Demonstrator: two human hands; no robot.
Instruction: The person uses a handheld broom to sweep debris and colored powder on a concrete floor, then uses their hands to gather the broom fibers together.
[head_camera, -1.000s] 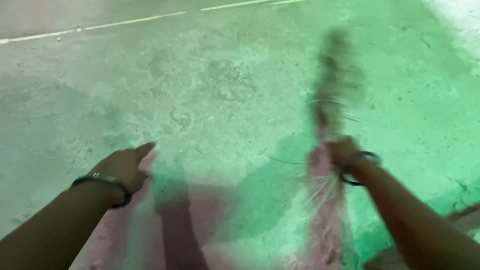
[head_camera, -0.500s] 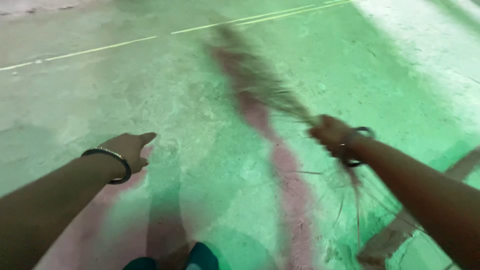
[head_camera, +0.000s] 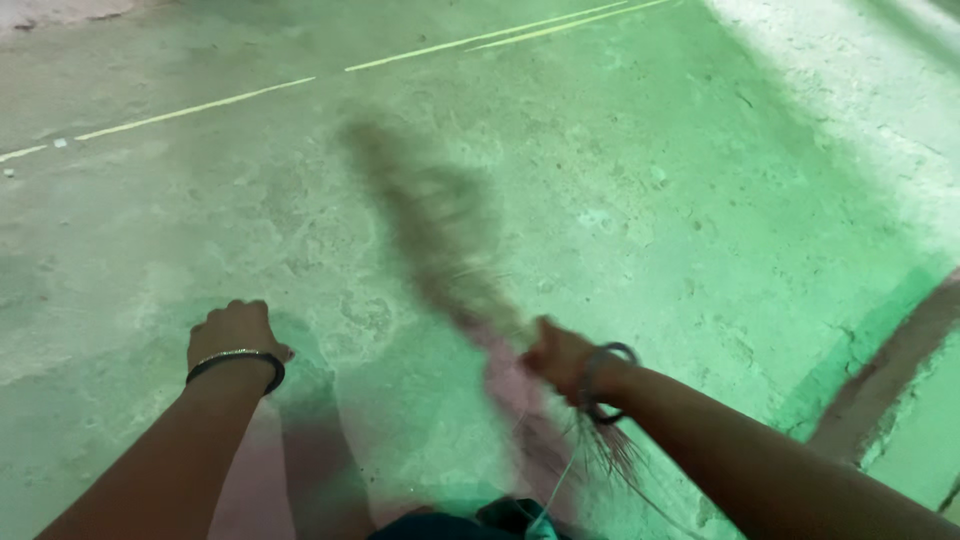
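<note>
While right hand (head_camera: 556, 357) grips it, broom (head_camera: 440, 240) (bristles blurred) lacks outline.

The broom (head_camera: 430, 225) was smeared by motion blur, so its bristles could not be told apart. Its handle end was hidden inside the right hand (head_camera: 558, 357), and loose strands trailed off the bottom edge. Both forearms and a dark garment (head_camera: 470, 522) were cut off by the lower edge.

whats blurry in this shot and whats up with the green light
Head view: the broom in the right hand is smeared by motion blur; the left hand and its bangle look fairly sharp; a green cast tints the concrete floor, brightest at upper right.
</note>
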